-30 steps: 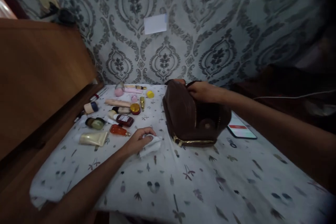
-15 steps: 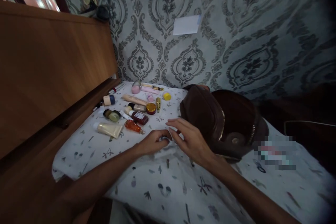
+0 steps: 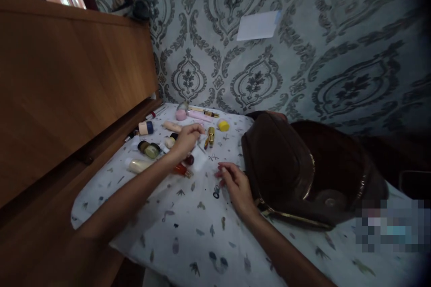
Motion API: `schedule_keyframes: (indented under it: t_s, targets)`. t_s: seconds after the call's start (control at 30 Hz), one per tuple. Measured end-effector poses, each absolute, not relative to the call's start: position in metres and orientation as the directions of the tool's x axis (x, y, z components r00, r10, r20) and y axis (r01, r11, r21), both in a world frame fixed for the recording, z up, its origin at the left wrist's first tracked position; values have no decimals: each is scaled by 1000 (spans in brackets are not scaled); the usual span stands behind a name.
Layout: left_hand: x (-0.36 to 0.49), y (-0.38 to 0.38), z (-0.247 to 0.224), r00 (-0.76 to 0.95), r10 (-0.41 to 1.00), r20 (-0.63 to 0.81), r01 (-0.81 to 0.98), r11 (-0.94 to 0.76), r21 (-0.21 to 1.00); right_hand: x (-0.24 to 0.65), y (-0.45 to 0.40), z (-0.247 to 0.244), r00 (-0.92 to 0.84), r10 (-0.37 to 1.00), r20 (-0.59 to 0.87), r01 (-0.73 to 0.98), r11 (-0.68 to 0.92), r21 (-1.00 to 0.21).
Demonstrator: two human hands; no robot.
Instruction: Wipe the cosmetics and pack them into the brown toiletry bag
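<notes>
My left hand [image 3: 187, 141] reaches over the cosmetics with its fingers closed. Below its fingertips hangs a thin whitish sheet [image 3: 201, 158], blurred; I cannot tell if it is tissue or plastic. Nearest to that hand are a gold lipstick tube [image 3: 211, 136], a dark red bottle [image 3: 189, 160] mostly hidden by the wrist, and an orange-red bottle [image 3: 182, 170] partly behind the forearm. My right hand [image 3: 235, 184] hovers beside the brown bag [image 3: 272, 157], its fingers loosely bent and apart, holding nothing that I can see.
More cosmetics lie to the left: a cream tube [image 3: 138, 165], a green-lidded jar [image 3: 152, 150] and a blue-and-beige bottle [image 3: 146, 128]. Behind them is a yellow round item [image 3: 223, 125]. A wooden panel [image 3: 77, 71] borders the left; the patterned wall [image 3: 202, 67] closes the back.
My left hand has moved away from the right hand, up and left over the cosmetics, carrying the whitish sheet. My right hand has lowered slightly. The view has shifted left.
</notes>
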State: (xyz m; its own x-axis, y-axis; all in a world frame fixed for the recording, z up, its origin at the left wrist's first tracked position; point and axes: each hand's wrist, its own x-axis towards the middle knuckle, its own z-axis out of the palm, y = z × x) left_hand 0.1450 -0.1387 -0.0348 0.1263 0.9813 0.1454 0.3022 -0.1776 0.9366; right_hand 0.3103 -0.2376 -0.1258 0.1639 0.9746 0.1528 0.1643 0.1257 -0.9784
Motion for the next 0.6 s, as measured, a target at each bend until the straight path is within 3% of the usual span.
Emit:
schedule_keyframes:
  t_s: [0.13,0.27,0.43,0.6]
  targets:
    - [128,-63,-5,-6,970,242,582,-194,790,310,-239,-124,163,974,157,167,129,-977]
    - [113,1,0,-160,963,215,781,-10,624,310,-239,-121,157,977,147,161,122,-979]
    - [111,53,-19,-233,963,139,877,146,459,311,-242,-117,133,985,108,166,85,-982]
    - [120,89,-40,-214,974,79,922,175,344,312,-243,-114,120,990,73,176,51,-983]
